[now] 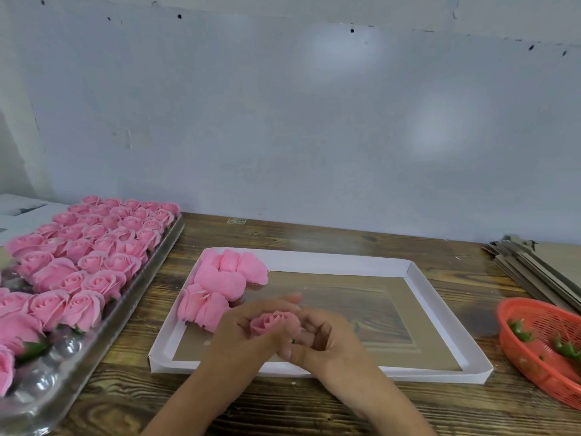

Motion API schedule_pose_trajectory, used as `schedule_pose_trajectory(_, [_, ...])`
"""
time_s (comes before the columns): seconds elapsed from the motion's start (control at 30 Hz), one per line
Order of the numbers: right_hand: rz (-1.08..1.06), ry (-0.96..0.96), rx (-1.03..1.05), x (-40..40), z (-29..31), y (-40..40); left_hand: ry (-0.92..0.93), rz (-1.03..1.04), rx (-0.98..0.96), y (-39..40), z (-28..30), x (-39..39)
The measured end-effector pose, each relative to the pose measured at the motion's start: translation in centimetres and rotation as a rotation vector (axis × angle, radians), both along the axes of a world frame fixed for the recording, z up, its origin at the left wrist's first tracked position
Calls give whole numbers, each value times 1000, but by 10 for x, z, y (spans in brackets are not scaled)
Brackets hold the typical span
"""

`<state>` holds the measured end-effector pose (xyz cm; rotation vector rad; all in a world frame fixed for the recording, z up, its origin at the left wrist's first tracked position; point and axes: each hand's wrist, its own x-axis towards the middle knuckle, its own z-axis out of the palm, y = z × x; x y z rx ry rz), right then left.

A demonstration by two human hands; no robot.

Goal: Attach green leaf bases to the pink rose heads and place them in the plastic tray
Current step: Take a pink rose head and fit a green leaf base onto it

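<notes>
Now | pink rose head (273,323) between both hands | left hand (242,336) and right hand (327,339) gripping it

Count on the bench (314,234): one clear plastic tray (147,278) of pink roses, too many and too overlapped for an exact tally. One white shallow box (446,313) holding five loose rose heads (220,281). One rose in hand (273,322). One orange basket (540,347); two green leaf bases (522,333) discernible. One cardboard stack (534,269).
</notes>
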<state>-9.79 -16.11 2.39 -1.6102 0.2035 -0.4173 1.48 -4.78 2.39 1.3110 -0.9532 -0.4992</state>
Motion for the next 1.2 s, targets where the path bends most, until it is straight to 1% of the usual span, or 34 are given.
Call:
schedule_pose_trajectory(0.1, [0, -19, 8, 0, 1, 1, -8, -13, 83, -2, -4, 0])
schedule_pose_trajectory(0.17, [-14, -32, 26, 0, 2, 2, -6, -5, 91, 0, -4, 2])
schedule_pose_trajectory(0.27, [-33, -18, 26, 0, 2, 3, -2, 26, 10, 5, -1, 3])
schedule_pose_trajectory(0.37, [6, 41, -13, 0, 0, 5, 29, 56, -52, 5, 6, 1])
schedule_pose_trajectory(0.47, [25, 51, -43, -1, 3, 6, 16, 5, -26, 4, 5, -1])
schedule_pose_trajectory(0.57, [-1, 17, -48, -2, 4, 5, 20, -72, 64, 0, 5, -2])
schedule_pose_trajectory(0.63, [-4, -14, -39, -1, 5, 5, 36, -121, 78, 0, 6, -3])
schedule_pose_trajectory(0.77, [-74, -50, -7, 2, 4, 6, 45, 39, 12, 6, 6, -2])
schedule_pose_trajectory(0.83, [-138, -8, -29, 5, -1, 8, 39, 56, -60, 8, 8, -2])
schedule_pose_trajectory(0.9, [-178, 35, -60, 6, -5, 11, 20, 79, -91, 7, 8, -4])
schedule_pose_trajectory(0.97, [-172, 48, -77, 7, -7, 14, 20, 99, -78, 2, 5, -7])
schedule_pose_trajectory(1.07, [-164, 21, -47, 5, -4, 15, 29, 65, -5, -2, 0, -11])
schedule_pose_trajectory(1.13, [-190, 12, -114, 4, -3, 16, -12, 57, 44, -1, 0, -10])
schedule_pose_trajectory(1.2, [-238, -22, -105, 5, -1, 17, -23, 66, 72, -1, 0, -8])
